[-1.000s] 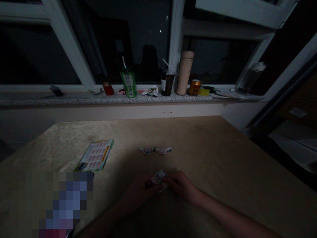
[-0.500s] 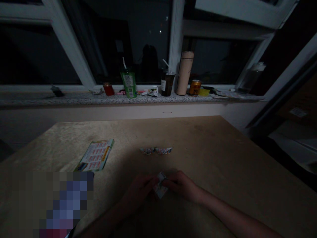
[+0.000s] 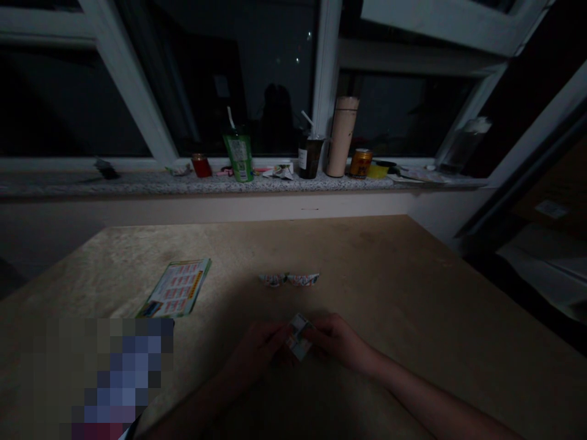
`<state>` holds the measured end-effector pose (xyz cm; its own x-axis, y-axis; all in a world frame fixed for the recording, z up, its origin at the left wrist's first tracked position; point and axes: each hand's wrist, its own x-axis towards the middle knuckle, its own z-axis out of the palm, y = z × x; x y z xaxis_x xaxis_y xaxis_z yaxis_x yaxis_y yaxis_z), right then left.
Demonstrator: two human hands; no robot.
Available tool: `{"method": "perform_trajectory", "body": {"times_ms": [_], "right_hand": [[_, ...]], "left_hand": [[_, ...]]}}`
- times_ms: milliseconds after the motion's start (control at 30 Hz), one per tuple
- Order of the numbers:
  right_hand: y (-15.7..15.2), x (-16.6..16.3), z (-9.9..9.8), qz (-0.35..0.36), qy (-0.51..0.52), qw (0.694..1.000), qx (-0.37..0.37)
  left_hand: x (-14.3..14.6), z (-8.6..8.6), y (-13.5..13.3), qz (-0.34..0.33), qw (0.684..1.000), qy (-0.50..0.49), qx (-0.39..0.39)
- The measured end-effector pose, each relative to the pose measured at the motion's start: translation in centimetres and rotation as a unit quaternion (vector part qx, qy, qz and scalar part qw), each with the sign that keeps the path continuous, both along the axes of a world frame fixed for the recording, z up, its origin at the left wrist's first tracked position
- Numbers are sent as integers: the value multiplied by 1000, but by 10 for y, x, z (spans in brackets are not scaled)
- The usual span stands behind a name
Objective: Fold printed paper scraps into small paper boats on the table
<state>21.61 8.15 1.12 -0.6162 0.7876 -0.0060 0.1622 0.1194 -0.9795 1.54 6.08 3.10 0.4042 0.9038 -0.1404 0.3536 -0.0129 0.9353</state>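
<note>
A small folded piece of printed paper (image 3: 300, 347) is held between my two hands, low over the near middle of the table. My left hand (image 3: 261, 345) pinches its left corner, with the fingers in deep shadow. On the opposite corner, the thumb and fingers of my right hand (image 3: 337, 339) are closed. Beyond them lie two small folded paper pieces, a left one (image 3: 274, 280) and a right one (image 3: 303, 280), nearly touching end to end. Farther left rests a stack of printed sheets (image 3: 178, 286).
The wooden table (image 3: 413, 293) reaches the wall below a speckled windowsill (image 3: 160, 185). Along the sill stand a green cup (image 3: 240, 156), a dark drink cup (image 3: 309, 157), a pink flask (image 3: 342, 137) and a gold can (image 3: 361, 164). A blurred-out patch (image 3: 123, 373) covers the lower left.
The paper in my hands has turned slightly, and more of its face shows between my fingers. My right thumb has shifted a little over it. Everything else stays put.
</note>
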Motion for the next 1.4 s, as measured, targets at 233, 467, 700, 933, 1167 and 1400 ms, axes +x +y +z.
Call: {"method": "perform_trajectory", "body": {"times_ms": [233, 467, 700, 933, 1167, 1400], "right_hand": [[-3, -4, 1, 46, 40, 995, -83], [-3, -2, 5, 57, 42, 995, -66], [-1, 2, 3, 72, 45, 994, -72], [1, 2, -1, 52, 50, 996, -54], [-2, -2, -1, -5, 33, 999, -16], [-5, -6, -9, -31, 10, 999, 14]], "left_hand": [[-1, 2, 1, 7, 1000, 15, 21], [-2, 1, -2, -8, 999, 30, 38], [-3, -7, -5, -37, 998, 36, 41], [-2, -3, -5, -48, 998, 34, 17], [-4, -3, -5, -85, 996, 28, -10], [1, -4, -5, -93, 994, 57, -27]]}}
